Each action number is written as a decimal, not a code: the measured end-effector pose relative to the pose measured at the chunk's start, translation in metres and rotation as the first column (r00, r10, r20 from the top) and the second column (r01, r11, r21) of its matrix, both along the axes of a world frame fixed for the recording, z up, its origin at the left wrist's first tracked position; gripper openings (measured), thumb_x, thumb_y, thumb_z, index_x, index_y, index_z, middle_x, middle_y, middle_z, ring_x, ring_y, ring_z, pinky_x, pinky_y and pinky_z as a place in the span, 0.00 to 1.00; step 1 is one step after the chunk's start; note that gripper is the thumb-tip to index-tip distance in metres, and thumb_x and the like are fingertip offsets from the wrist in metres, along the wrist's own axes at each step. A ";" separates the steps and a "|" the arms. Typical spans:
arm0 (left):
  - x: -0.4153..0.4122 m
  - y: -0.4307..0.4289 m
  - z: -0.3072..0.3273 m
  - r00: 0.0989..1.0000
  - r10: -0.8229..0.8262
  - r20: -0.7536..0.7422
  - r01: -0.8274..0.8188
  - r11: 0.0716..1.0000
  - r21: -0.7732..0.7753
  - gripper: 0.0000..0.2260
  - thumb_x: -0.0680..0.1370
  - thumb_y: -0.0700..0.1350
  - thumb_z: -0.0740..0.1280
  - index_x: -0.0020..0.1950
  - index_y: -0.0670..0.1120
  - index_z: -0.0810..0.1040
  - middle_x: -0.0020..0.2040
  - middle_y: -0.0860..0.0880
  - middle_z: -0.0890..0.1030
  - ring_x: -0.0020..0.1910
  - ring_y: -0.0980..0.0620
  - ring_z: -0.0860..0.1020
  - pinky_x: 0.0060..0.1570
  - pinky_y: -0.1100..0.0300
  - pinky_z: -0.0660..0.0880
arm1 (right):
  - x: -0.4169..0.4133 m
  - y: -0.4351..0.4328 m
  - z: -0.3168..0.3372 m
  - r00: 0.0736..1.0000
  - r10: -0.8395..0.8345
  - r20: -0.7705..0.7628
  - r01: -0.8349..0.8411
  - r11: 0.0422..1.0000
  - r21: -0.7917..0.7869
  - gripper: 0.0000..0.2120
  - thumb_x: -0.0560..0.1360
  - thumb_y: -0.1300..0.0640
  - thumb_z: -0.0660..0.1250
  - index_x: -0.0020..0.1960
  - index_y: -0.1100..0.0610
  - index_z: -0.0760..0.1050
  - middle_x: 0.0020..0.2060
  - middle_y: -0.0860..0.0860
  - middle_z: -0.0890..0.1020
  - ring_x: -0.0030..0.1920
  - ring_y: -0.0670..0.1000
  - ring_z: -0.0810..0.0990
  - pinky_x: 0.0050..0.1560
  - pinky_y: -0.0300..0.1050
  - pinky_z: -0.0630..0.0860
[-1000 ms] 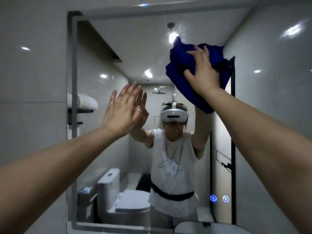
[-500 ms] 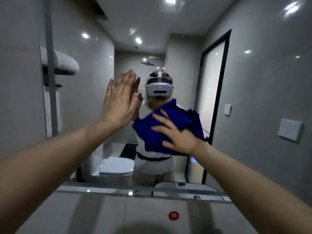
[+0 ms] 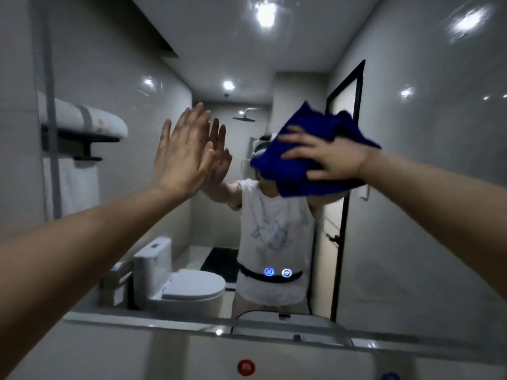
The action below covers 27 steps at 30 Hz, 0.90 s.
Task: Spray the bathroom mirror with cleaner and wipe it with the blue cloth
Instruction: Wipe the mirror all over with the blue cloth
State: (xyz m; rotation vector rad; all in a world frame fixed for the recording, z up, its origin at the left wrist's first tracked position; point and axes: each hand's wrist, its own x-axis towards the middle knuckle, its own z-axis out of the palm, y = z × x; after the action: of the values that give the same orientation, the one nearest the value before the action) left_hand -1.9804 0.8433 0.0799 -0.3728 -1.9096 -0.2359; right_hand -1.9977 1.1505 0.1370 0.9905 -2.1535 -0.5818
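Up and rightward since the last frame went the crumpled blue cloth point(image 3: 282, 171) — pinned beneath the right hand point(image 3: 329, 157), fingers spread flat, against the large glass wall mirror point(image 3: 411, 215) — while the left hand point(image 3: 181, 157) braces leftward, fingers straight, close together.

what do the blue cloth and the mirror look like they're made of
The blue cloth looks like soft, matte fabric, probably microfibre: it bunches into loose folds under the right hand. The mirror looks like smooth, glossy glass, judging by its sharp reflections of the room and ceiling lights; any backing cannot be told.
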 end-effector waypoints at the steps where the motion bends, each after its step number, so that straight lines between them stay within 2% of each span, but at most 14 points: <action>1: 0.000 0.012 0.002 1.000 -0.009 -0.005 0.009 1.000 -0.015 0.24 0.80 0.49 0.51 0.76 0.47 0.53 0.77 0.48 0.52 0.76 0.51 0.49 0.74 0.51 0.42 | 0.007 0.013 0.018 0.999 -0.016 -0.045 0.012 0.996 -0.089 0.28 0.75 0.50 0.64 0.73 0.46 0.61 0.77 0.47 0.51 0.76 0.52 0.48 0.59 0.57 0.74; 3: 0.001 0.035 0.006 1.000 -0.016 -0.018 0.016 0.999 -0.040 0.25 0.78 0.50 0.50 0.76 0.48 0.55 0.77 0.49 0.53 0.76 0.51 0.51 0.74 0.51 0.43 | 0.018 0.038 0.045 0.990 -0.051 -0.129 0.006 0.944 -0.328 0.27 0.75 0.54 0.65 0.72 0.47 0.63 0.77 0.46 0.54 0.77 0.49 0.47 0.55 0.55 0.75; 6: 0.003 0.066 0.009 1.000 0.005 -0.029 -0.007 0.998 -0.070 0.25 0.78 0.50 0.51 0.75 0.49 0.56 0.77 0.49 0.54 0.76 0.50 0.52 0.73 0.50 0.44 | 0.020 0.060 0.066 0.969 -0.068 -0.238 -0.100 0.771 -0.628 0.25 0.75 0.53 0.63 0.71 0.47 0.63 0.76 0.47 0.57 0.77 0.49 0.49 0.58 0.53 0.71; 9: 0.010 0.096 0.007 1.000 0.022 -0.017 -0.023 0.996 -0.084 0.25 0.79 0.50 0.51 0.76 0.49 0.55 0.77 0.48 0.53 0.76 0.50 0.51 0.74 0.50 0.44 | 0.017 0.058 0.066 0.956 -0.057 -0.288 -0.177 0.668 -0.723 0.24 0.76 0.53 0.61 0.72 0.48 0.62 0.76 0.48 0.57 0.77 0.50 0.49 0.58 0.49 0.70; 13: 0.021 0.129 -0.007 0.999 0.014 0.032 -0.012 0.998 -0.061 0.26 0.78 0.52 0.48 0.76 0.48 0.53 0.78 0.49 0.52 0.76 0.51 0.49 0.74 0.50 0.43 | 0.014 0.049 0.044 0.954 -0.041 -0.296 -0.229 0.536 -0.812 0.24 0.76 0.55 0.60 0.72 0.49 0.62 0.76 0.49 0.56 0.77 0.53 0.47 0.49 0.41 0.72; 15: 0.025 0.138 -0.022 0.998 0.005 0.055 -0.001 0.998 -0.068 0.28 0.77 0.54 0.45 0.76 0.47 0.53 0.77 0.49 0.52 0.76 0.51 0.50 0.74 0.51 0.43 | 0.015 0.050 0.020 0.965 -0.008 -0.261 -0.211 0.567 -0.796 0.24 0.76 0.55 0.61 0.72 0.49 0.62 0.76 0.50 0.55 0.77 0.53 0.46 0.55 0.44 0.73; 18: 0.028 0.144 -0.040 0.998 0.013 0.065 -0.008 0.997 -0.083 0.28 0.76 0.54 0.45 0.76 0.47 0.54 0.77 0.49 0.54 0.76 0.52 0.51 0.73 0.52 0.43 | 0.015 0.057 -0.025 0.988 0.063 -0.141 -0.142 0.726 -0.673 0.25 0.76 0.56 0.64 0.72 0.50 0.63 0.77 0.50 0.54 0.77 0.53 0.45 0.62 0.47 0.68; 21: 0.032 0.148 -0.053 0.997 0.019 0.079 -0.017 1.000 -0.026 0.26 0.78 0.51 0.49 0.76 0.46 0.55 0.77 0.48 0.55 0.76 0.51 0.52 0.73 0.52 0.44 | 0.013 0.064 -0.064 0.989 0.124 -0.077 -0.146 0.851 -0.504 0.25 0.75 0.56 0.65 0.71 0.52 0.66 0.76 0.52 0.56 0.77 0.55 0.46 0.65 0.44 0.63; 23: 0.036 0.151 -0.066 0.997 -0.002 0.076 0.002 1.000 -0.002 0.26 0.78 0.51 0.50 0.75 0.46 0.56 0.76 0.48 0.57 0.75 0.50 0.53 0.73 0.52 0.44 | 0.010 0.068 -0.086 0.981 0.188 -0.050 -0.190 0.874 -0.448 0.25 0.74 0.58 0.67 0.70 0.54 0.68 0.76 0.55 0.58 0.77 0.57 0.49 0.66 0.44 0.58; 27: 0.043 0.155 -0.103 0.990 -0.014 0.138 0.019 0.999 -0.037 0.27 0.77 0.51 0.50 0.75 0.45 0.57 0.76 0.47 0.58 0.75 0.49 0.55 0.73 0.51 0.45 | 0.005 0.078 -0.150 0.970 0.240 0.028 -0.209 0.894 -0.397 0.25 0.72 0.60 0.68 0.68 0.57 0.70 0.74 0.58 0.60 0.76 0.59 0.51 0.70 0.51 0.50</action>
State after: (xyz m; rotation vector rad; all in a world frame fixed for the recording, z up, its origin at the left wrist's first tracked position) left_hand -1.9371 0.9983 -0.0232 -0.4074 -2.0503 -0.2415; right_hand -1.9931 1.2282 -0.0131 1.0260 -2.0693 0.0042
